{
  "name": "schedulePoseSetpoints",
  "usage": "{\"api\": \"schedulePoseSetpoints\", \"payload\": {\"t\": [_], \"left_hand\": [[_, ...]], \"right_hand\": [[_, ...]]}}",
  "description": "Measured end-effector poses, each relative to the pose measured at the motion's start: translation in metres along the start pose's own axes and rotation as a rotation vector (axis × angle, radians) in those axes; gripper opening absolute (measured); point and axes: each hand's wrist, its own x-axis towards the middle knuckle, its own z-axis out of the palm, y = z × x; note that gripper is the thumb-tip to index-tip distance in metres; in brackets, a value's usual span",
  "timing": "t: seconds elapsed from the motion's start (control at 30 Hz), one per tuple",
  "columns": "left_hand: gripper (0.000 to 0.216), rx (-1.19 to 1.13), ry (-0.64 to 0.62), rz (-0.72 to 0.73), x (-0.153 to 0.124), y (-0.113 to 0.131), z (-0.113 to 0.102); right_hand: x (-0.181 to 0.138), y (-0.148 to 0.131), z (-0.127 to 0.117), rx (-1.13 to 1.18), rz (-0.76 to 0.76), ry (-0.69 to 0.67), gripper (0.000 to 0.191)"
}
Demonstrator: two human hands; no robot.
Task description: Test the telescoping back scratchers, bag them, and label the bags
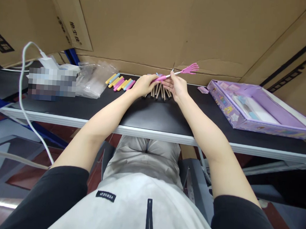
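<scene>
1 head view, forward-down

Cardboard wall (158,31) bars 12 o'clock from the hands (145,85) (179,87). Sticks (118,84) and plastic bags (92,81) obstruct 9 o'clock; box (267,128) obstructs 3 o'clock. Passage available at 6 o'clock, over desk (155,114).

Tall brown cardboard panels (154,27) stood behind a black tabletop (152,118) with a silver metal front edge (154,132), and 2 of the panels, at far left and far right, bore black printing. Crumpled clear plastic bags (94,80) lay toward the left, beside a pixelated patch. From a white plug-like block (49,62), 1 white cable (22,74) arched down past the table's edge. A blue metal post (72,57) leaned behind. Dark red floor tiles (95,175) showed below.
</scene>
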Motion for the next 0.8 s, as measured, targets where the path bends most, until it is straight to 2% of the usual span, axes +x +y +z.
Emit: {"api": "schedulePoseSetpoints", "payload": {"t": [0.17, 0.3, 0.43, 0.8], "left_hand": [[0.033, 0.022, -0.014, -0.033, 0.001, -0.003, -0.001], [0.033, 0.024, -0.004, -0.046, 0.000, -0.003, -0.003], [0.033, 0.016, 0.024, -0.025, -0.001, -0.002, -0.005], [0.027, 0.026, 0.028, -0.014, 0.002, -0.003, -0.003]], "right_hand": [[0.011, -0.004, -0.010, -0.075, -0.123, 0.101, 0.044], [0.021, -0.002, -0.016, -0.079, -0.177, 0.128, 0.039], [0.027, 0.006, -0.016, -0.001, -0.165, 0.135, 0.033], [0.015, 0.006, -0.006, 0.146, -0.079, 0.134, 0.038]]}}
